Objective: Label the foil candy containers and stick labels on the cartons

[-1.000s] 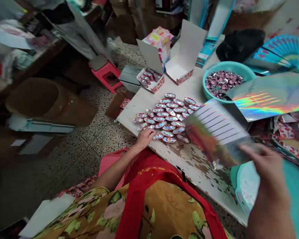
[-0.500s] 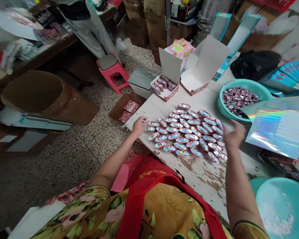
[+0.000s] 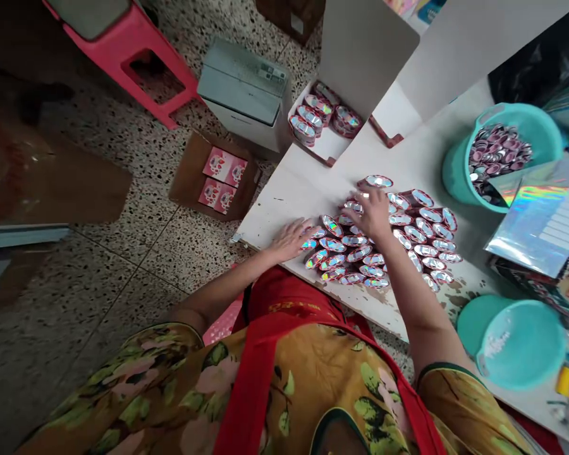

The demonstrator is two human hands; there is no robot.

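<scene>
While a speckled floor [image 3: 156, 170] runs off to the left, under one pink stool [image 3: 145, 69], one white table [image 3: 289, 196] takes up the right, its near edge worn to brown patches. Two turquoise tubs [image 3: 456, 167] and two open white boxes [image 3: 367, 54] stand on it. The left hand [image 3: 289, 241], fingers loosely extended, touches the cluster's left side; the right hand [image 3: 375, 213] spreads thumb and fingers over its far part, neither visibly clasping anything. Dozens of oval pieces [image 3: 332, 245], too crowded to count, sit close together there, silvery on top with reddish rims.
</scene>
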